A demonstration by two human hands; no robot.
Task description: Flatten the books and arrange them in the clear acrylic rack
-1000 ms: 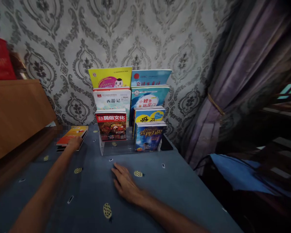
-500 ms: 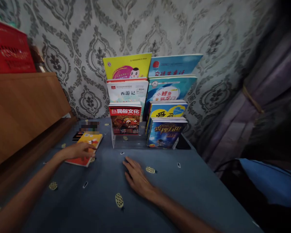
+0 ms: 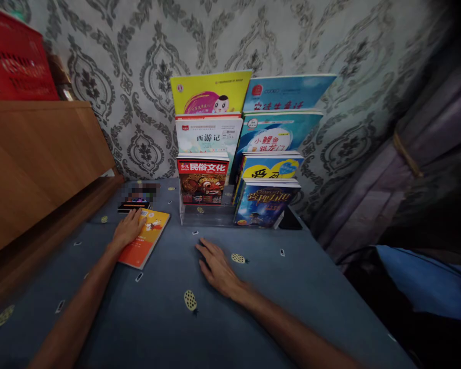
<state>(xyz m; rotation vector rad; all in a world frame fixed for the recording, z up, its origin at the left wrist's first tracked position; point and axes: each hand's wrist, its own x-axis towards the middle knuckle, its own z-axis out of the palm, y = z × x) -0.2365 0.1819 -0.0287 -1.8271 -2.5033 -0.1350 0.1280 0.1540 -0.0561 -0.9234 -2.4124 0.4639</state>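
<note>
On the left side of the table lies an orange and yellow paperback book [image 3: 148, 237]. My left hand [image 3: 129, 227] rests on its upper left part, fingers stretched out over the cover and the thumb side hard to make out. My right hand [image 3: 217, 269] lies on the blue tablecloth with its fingers apart and nothing in it. Ahead of it stands a clear acrylic book stand [image 3: 207, 218]. In its left column are a red-titled book [image 3: 203, 182], a white book [image 3: 207, 136] and a yellow book [image 3: 211, 92]. A dark blue book [image 3: 267, 202] fronts the right column.
Behind the orange book sits a dark item [image 3: 134, 206], partly blurred out. A wooden cabinet [image 3: 42, 169] with a red basket [image 3: 15, 61] on top borders the left. A black flat object [image 3: 291, 219] lies right of the stand. A curtain [image 3: 353, 179] hangs at right.
My left hand has moved from over the orange book's middle to its upper left part. The book has slid slightly toward me. My right hand stays about where it was; the view has shifted.
</note>
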